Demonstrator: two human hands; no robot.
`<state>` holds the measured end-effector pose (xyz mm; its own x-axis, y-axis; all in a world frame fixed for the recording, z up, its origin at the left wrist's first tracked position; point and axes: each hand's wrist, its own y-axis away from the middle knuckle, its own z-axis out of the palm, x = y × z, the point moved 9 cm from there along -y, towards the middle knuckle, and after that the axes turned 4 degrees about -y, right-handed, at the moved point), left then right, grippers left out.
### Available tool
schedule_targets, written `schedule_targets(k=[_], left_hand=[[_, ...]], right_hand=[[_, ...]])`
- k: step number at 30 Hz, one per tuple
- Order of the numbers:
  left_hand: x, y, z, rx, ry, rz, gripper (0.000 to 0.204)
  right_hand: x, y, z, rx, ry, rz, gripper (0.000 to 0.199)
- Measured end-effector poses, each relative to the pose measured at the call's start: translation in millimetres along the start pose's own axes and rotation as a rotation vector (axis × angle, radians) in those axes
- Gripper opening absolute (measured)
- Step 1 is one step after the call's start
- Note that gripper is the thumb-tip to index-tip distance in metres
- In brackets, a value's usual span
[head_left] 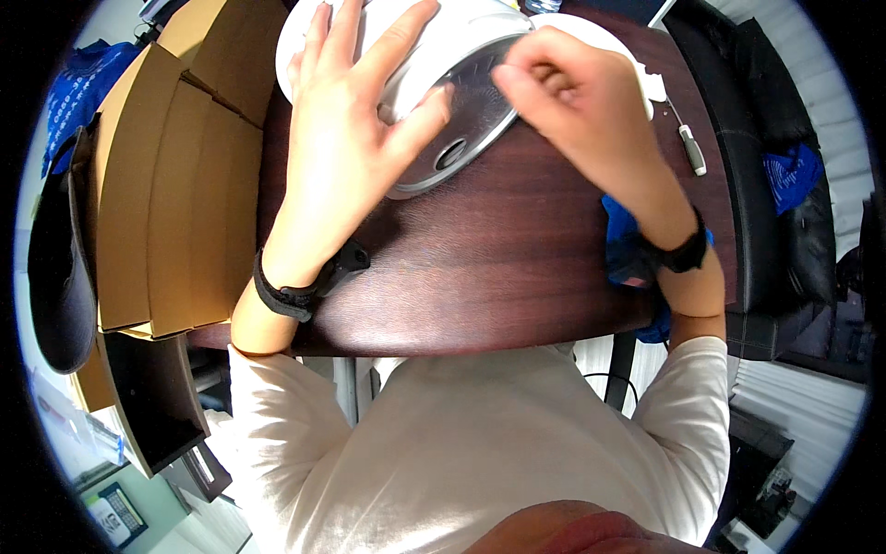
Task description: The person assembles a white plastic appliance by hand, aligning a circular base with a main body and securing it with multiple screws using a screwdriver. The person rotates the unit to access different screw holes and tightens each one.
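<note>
A white, rounded appliance (pixel 415 78) with a grey see-through curved panel (pixel 480 92) lies at the far side of the dark wood table. Near its lower end the panel has an oval opening. My left hand (pixel 355 115) rests on the white body with its fingers spread, its thumb over the panel's edge. At the panel's right edge, my right hand (pixel 581 102) is closed, thumb against curled fingers. Whatever it may hold is hidden. To its right lies a screwdriver (pixel 690 148) with a grey and white handle.
Brown cardboard boxes (pixel 175 203) stand along the table's left side. Blue cloth (pixel 628 240) lies under my right forearm at the table's right. Beyond that edge is a black sofa (pixel 757 185) with a blue item (pixel 794 175). The table's near edge (pixel 443 349) meets my shirt.
</note>
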<state>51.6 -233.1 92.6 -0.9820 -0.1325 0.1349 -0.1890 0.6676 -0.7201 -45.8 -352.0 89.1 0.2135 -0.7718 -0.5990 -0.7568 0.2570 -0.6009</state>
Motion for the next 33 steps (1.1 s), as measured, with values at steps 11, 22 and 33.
schedule_targets(k=[11, 22, 33], left_hand=[[-11.5, 7.6, 8.4, 0.158, -0.018, 0.146, 0.060], [-17.5, 7.3, 9.5, 0.156, -0.042, 0.155, 0.061], [2.7, 5.3, -1.7, 0.124, 0.072, 0.067, 0.063]], right_hand=[[-9.9, 4.2, 27.2, 0.189, 0.049, -0.184, 0.021], [-8.5, 6.1, 27.3, 0.235, -0.022, -0.286, 0.025], [-7.5, 9.7, 20.2, 0.251, -0.097, -0.226, 0.020]])
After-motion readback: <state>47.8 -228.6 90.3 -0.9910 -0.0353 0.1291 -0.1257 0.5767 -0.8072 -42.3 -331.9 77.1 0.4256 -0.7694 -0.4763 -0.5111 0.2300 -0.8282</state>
